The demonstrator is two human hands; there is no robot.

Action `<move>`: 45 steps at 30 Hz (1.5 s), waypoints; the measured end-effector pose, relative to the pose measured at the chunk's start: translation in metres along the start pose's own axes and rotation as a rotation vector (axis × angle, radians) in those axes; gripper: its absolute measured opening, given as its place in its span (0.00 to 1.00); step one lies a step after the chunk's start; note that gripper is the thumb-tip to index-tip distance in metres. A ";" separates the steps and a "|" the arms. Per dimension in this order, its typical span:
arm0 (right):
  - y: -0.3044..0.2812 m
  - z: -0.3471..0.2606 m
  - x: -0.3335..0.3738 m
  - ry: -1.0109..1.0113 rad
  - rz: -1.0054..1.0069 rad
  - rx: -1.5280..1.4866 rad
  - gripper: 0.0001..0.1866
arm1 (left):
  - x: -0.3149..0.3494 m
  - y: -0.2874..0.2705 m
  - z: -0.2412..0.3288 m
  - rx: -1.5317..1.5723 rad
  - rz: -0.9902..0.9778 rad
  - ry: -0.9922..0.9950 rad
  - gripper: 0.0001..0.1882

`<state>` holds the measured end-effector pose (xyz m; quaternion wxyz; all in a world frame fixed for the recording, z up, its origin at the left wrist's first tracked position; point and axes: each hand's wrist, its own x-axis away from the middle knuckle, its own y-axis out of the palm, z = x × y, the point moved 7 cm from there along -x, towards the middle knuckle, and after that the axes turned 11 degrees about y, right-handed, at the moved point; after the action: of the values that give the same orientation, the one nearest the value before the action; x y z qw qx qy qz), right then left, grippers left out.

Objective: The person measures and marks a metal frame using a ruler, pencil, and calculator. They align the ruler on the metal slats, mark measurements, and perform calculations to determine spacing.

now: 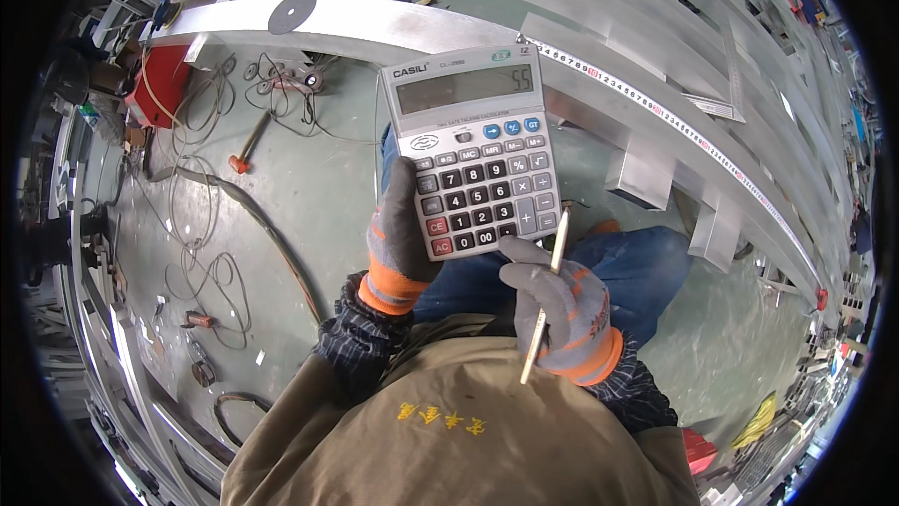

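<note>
My left hand (395,239), in a grey and orange work glove, grips a silver desk calculator (473,143) by its left side. Its keys face up and digits show on the display. A pale pencil (534,352) rests slantwise in my right hand (567,309), gloved alike, with the fingers curled around it. One of its fingertips is at the calculator's bottom row of keys; whether it presses one I cannot tell. Beyond the calculator, a white tape measure (646,105) lies stretched along a metal beam (393,24), its near end hidden behind the calculator.
Several silver metal profiles (609,14) lie at the far right. On the floor at left are an orange-headed hammer (245,152), coiled cables (197,216) and a red box-shaped machine (157,89). A dark disc (293,14) sits on the beam.
</note>
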<state>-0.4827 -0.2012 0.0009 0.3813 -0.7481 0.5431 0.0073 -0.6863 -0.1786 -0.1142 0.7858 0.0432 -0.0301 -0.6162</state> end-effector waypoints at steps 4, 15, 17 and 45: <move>0.008 -0.003 -0.008 0.040 -0.102 0.043 0.21 | -0.001 0.006 0.002 0.132 0.010 -0.026 0.33; 0.015 0.002 -0.029 0.054 -0.071 0.070 0.21 | -0.009 0.011 0.029 -0.112 -0.099 0.292 0.21; 0.008 0.004 -0.037 0.082 -0.078 0.040 0.20 | -0.007 0.005 0.019 0.215 -0.063 0.076 0.29; 0.011 0.119 -0.155 0.041 -0.109 0.632 0.29 | -0.078 -0.043 0.005 1.132 0.183 -0.036 0.30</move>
<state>-0.5072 -0.0088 -0.0239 0.5835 -0.6206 0.4852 -0.1974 -0.7466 -0.1130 -0.1132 0.6896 0.4441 -0.3724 -0.4342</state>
